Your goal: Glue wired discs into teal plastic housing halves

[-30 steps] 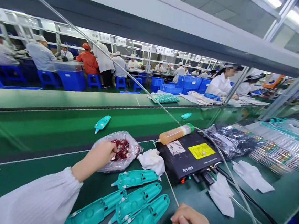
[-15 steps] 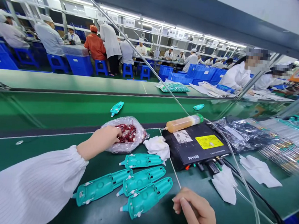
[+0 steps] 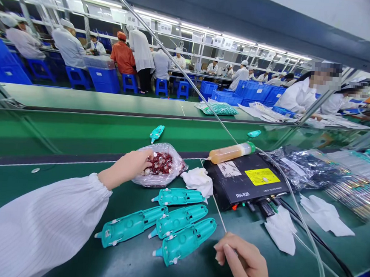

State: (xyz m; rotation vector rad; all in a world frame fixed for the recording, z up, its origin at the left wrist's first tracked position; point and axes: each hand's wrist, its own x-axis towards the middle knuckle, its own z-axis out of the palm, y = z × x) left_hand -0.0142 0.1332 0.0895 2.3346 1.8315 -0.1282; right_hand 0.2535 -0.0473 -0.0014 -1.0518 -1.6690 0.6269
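The clear plastic bag [image 3: 178, 168] of red-wound metal parts [image 3: 162, 163] is lying near the far edge of the desk [image 3: 57, 165], and the left hand [image 3: 126, 168] is reaching into its open mouth. Its fingers [image 3: 147, 161] are curled in among the parts, though I cannot tell whether they have hold of any. The bag's folded-back mouth seems to be keeping the parts within easy reach. The right hand [image 3: 242, 266] is resting near the desk's near edge, its fingers [image 3: 227, 248] pinched closed around a thin pale rod [image 3: 219, 216], which is slanting up toward the dispenser [image 3: 243, 183] marked RH-928. Four teal plastic housings [image 3: 178, 227] are lying side by side between the hands, apparently grouped so that both can reach them. A crumpled white cloth [image 3: 198, 182] is sitting between the bag and the dispenser, whose amber-filled syringe [image 3: 231, 153] is lying on top, with a clear tube [image 3: 306, 225] curving away from it. A black bag [image 3: 301, 169] is lying beyond, and co-workers [image 3: 303, 94] are sitting farther off, working along another desk.
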